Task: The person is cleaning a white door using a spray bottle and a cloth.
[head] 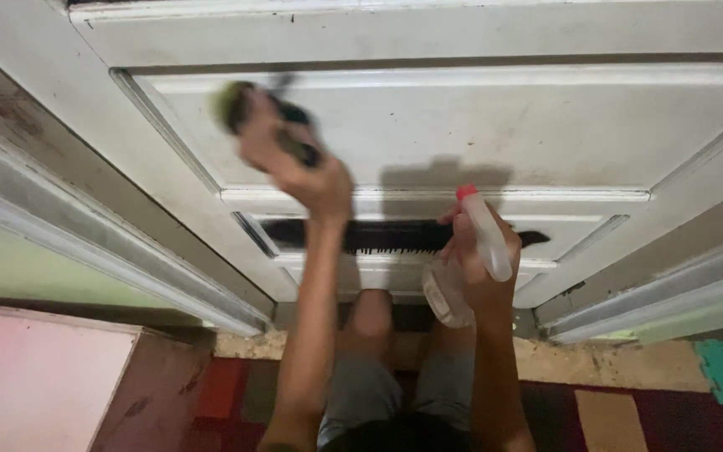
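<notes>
The left hand (294, 163) is raised against the upper panel of the white door (479, 125), fingers closed on a greenish sponge or cloth (232, 105) with a dark part beside it, all smeared by motion so that its exact kind cannot be told. The right hand (479, 251) is clamped round a clear spray bottle (462, 276) with a red nozzle tip, held low before the door's dark vent slot (395, 236). The bottle is judged light, rigid and slippery if wet, best gripped at the neck; its fill level is hidden.
</notes>
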